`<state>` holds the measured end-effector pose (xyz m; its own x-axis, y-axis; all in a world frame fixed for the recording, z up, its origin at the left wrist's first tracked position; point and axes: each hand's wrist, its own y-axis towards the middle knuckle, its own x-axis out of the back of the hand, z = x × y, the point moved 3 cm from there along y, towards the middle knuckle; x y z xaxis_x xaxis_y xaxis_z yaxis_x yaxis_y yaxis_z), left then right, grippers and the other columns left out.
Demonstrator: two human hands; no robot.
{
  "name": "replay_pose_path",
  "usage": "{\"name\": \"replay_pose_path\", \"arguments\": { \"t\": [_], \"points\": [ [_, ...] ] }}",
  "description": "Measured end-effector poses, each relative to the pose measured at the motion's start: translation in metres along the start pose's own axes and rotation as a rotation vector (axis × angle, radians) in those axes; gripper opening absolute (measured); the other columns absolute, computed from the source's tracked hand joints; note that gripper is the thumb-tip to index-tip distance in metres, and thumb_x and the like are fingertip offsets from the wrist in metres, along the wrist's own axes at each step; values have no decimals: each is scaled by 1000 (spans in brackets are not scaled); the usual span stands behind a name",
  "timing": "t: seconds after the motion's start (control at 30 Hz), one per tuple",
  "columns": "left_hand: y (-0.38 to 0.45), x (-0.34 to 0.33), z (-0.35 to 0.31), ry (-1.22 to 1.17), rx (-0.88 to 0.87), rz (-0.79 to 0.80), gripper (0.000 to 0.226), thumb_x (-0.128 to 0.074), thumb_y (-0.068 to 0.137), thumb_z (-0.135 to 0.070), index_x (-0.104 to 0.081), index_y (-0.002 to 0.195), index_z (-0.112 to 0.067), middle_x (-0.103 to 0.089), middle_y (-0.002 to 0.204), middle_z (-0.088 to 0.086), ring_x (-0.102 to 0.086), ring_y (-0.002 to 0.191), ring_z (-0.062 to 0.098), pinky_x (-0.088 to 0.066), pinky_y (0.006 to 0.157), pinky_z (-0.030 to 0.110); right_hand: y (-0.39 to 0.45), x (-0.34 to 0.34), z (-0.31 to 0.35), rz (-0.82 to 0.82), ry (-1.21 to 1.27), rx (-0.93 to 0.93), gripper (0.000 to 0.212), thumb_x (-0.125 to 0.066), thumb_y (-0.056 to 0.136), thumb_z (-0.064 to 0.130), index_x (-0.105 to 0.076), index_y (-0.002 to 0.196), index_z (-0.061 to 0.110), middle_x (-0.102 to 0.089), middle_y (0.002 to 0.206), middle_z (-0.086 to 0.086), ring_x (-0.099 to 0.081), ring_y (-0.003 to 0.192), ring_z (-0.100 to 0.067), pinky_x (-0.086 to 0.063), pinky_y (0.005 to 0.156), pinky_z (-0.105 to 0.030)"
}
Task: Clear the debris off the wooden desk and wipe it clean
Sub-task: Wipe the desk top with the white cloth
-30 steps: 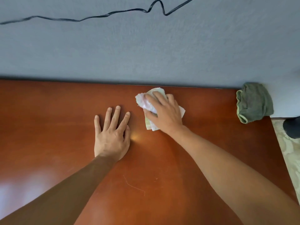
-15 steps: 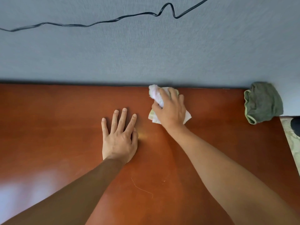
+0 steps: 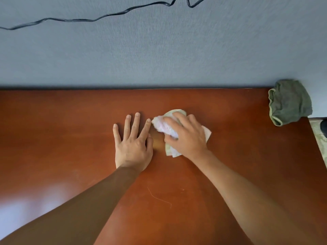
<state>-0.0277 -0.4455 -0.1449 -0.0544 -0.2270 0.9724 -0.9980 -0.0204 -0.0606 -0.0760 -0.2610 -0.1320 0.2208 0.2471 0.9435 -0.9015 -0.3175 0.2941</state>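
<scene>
Cloth (image 3: 163, 127), crumpled, on glossy desk (image 3: 238, 156).

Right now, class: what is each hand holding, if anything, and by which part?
The right hand grips the crumpled pale cloth from above, around its bunched middle. The left hand holds nothing.

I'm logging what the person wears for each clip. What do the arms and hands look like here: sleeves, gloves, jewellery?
Both forearms are bare as far as the frame shows; no sleeve reaches into view. The left hand and right hand wear no gloves. No rings, watch or wristband show on the visible fingers or wrists. Nails look short and unpainted.
</scene>
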Motion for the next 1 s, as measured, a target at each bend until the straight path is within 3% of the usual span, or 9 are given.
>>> {"name": "replay_pose_path", "arguments": {
  "t": [0.1,0.13,0.3,0.37,0.47,0.57,0.7,0.77,1.0],
  "points": [
    [0,-1,0,-9,4,0,59,-21,104,-42,-31,161,-36,-16,173,1,-4,161,26,-1,126,61,0,2,-12,-88,-9,-391,41,-67,78,36,-72,119,30,-66,116,6,-49,80,-26,-47,64,-36],
    [0,-1,0,-9,4,-1,59,-22,104,-42,-30,161,-36,-16,173,1,-4,161,26,-1,126,61,-2,0,-6,-105,-14,-416,42,-67,79,36,-72,120,30,-66,116,6,-48,80,-26,-46,63,-35],
    [1,0,0,-5,-2,-9,59,-22,103,-42,-32,161,-36,-19,172,2,-7,160,27,-3,126,62,0,14,5,47,101,-16,44,-71,69,29,-77,113,31,-68,109,10,-53,79,-24,-47,63,-30],
    [1,-1,0,1,1,-1,59,-21,103,-42,-31,161,-36,-17,173,1,-5,160,26,-1,126,62,8,24,-20,88,138,-203,45,-76,70,31,-76,114,35,-69,113,13,-58,88,-25,-43,70,-29],
    [1,-1,0,6,8,10,59,-20,104,-43,-28,162,-37,-14,174,0,-2,161,25,2,126,60,-2,24,-46,-57,111,-548,43,-76,78,31,-72,121,33,-67,122,11,-55,91,-25,-45,71,-33],
    [1,0,0,2,8,11,59,-20,104,-42,-27,162,-37,-13,174,0,-1,161,25,1,126,61,-16,12,-39,-34,4,-443,44,-70,82,32,-69,126,30,-65,126,9,-49,85,-27,-50,70,-41],
    [1,0,0,11,6,18,57,-22,105,-42,-27,162,-36,-14,174,0,-2,161,25,-1,126,62,-27,21,-17,-52,65,-325,39,-65,82,37,-72,119,29,-68,116,13,-48,82,-24,-48,67,-38],
    [1,-1,0,12,9,20,56,-24,106,-42,-27,162,-36,-13,174,0,-1,161,25,0,126,61,-41,14,5,-28,25,-258,39,-65,83,36,-71,121,30,-66,122,12,-46,82,-23,-46,67,-37],
    [0,1,-3,26,7,39,59,-22,105,-43,-24,163,-33,-11,174,2,1,161,25,0,126,62,-52,5,13,-51,-39,-295,40,-64,84,37,-70,123,32,-64,129,11,-45,81,-24,-47,67,-38]
  ]
}}
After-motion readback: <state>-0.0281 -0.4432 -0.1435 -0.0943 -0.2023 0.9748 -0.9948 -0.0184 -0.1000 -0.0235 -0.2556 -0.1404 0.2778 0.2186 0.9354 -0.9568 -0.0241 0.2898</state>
